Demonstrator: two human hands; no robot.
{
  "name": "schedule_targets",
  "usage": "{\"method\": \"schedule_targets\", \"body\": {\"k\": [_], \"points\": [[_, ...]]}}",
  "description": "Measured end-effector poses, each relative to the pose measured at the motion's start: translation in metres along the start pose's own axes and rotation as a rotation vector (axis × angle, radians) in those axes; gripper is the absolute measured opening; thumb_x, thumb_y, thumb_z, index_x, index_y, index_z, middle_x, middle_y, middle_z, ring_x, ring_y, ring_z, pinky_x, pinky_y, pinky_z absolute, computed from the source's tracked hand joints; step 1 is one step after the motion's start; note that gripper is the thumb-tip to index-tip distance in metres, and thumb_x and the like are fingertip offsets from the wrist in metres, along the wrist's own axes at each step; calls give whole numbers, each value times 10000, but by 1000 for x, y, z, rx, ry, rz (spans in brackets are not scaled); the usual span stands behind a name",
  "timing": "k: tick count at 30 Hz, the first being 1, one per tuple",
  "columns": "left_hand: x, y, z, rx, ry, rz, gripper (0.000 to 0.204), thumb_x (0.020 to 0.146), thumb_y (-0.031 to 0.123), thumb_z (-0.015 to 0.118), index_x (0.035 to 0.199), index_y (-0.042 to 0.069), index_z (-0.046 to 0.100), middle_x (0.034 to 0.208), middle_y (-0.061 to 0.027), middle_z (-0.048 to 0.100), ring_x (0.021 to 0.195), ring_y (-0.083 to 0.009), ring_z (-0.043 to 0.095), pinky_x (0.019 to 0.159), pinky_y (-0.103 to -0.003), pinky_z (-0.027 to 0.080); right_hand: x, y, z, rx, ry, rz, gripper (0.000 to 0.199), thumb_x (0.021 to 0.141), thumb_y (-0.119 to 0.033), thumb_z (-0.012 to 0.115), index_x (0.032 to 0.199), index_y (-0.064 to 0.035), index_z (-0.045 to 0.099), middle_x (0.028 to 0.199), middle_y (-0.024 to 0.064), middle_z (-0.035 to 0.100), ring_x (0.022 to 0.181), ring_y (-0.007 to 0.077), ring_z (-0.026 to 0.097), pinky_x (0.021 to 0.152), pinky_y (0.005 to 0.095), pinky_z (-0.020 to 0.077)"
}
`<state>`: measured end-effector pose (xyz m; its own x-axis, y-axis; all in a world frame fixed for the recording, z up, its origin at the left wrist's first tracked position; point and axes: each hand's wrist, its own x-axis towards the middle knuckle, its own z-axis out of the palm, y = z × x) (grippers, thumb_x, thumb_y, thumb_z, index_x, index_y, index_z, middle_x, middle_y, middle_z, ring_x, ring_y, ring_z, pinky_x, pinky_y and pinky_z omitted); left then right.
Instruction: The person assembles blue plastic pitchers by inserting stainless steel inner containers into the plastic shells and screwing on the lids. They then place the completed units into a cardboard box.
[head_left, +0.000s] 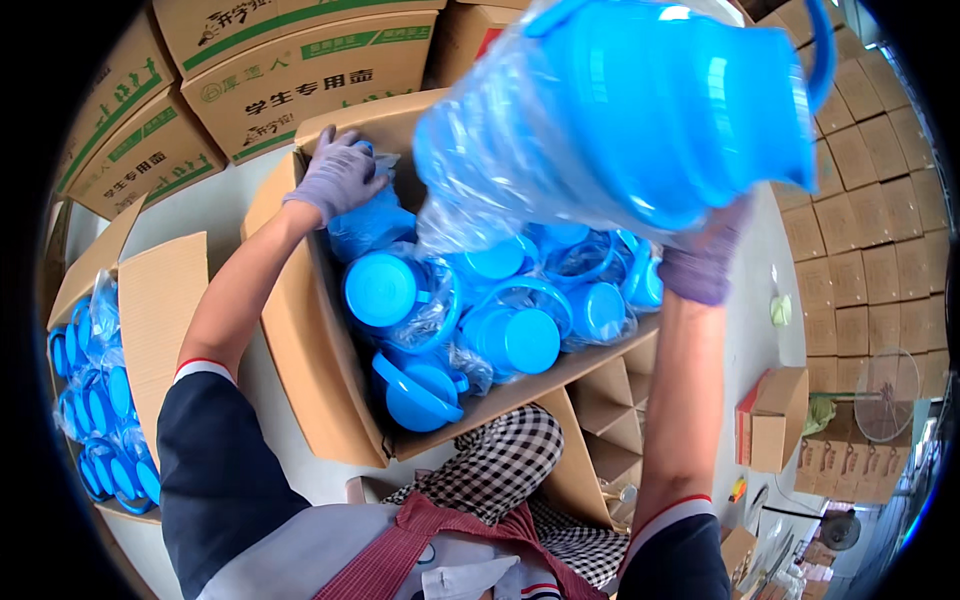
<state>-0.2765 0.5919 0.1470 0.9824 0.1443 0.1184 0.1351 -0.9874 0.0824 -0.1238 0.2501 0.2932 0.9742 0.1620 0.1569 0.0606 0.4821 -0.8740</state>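
Note:
My right hand (708,255), in a purple glove, holds up a large blue thermos jug (650,110) above the right side of a cardboard box; most of its fingers are hidden behind the jug. A clear plastic bag (490,140) covers the jug's left end. At the box's far left corner my left hand (338,178), also gloved, is closed over a plastic-wrapped blue jug (372,228). More blue jugs, several in plastic, fill the open cardboard box (320,360); one round lid (384,288) faces up near the left wall.
A second open carton (165,330) with blue jugs stands at the left. Printed cartons (310,80) are stacked behind. Cardboard dividers (605,420) sit close to my right forearm. At the right are a small carton (775,420), a fan (888,395) and a wall of cartons (860,220).

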Motion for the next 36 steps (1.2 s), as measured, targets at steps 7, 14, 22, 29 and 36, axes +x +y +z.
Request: {"method": "schedule_targets", "body": {"k": [7,14,22,29,36], "points": [[25,0,-21,-665,582,182,620,853,145,574,1434,97,366,1456,-151,383,1351,-317,361,1130,-387,288,9,125,28,-188,-217,187,373,964,-249,540,1271,-38,524,1139,88,624,1004,171,603,875,317,504],[80,26,-34,-723,7,263,603,825,198,658,1381,86,453,1372,-153,476,1263,-316,461,1061,-406,374,64,55,47,-845,-712,-16,263,896,-185,587,1084,-12,649,984,110,687,893,191,659,795,321,542],[56,47,-2,-730,276,266,301,750,227,719,985,65,624,849,-183,641,793,-361,627,747,-405,511,87,59,81,-1282,-1138,-450,291,851,-206,566,1079,-51,658,999,152,680,950,296,644,886,371,496],[18,103,11,-692,346,-106,355,764,299,685,1028,66,638,921,-207,662,865,-395,630,760,-448,507,92,21,81,-1348,-802,-233,443,832,-303,698,1219,-103,621,1213,146,611,1080,237,608,984,374,443],[53,132,99,-1054,225,-526,586,736,401,691,1176,28,584,1178,-255,588,1081,-417,562,912,-456,460,-8,57,-41,-1290,-471,-135,433,868,-336,655,1179,-38,615,1073,180,657,994,279,645,866,375,498]]}}
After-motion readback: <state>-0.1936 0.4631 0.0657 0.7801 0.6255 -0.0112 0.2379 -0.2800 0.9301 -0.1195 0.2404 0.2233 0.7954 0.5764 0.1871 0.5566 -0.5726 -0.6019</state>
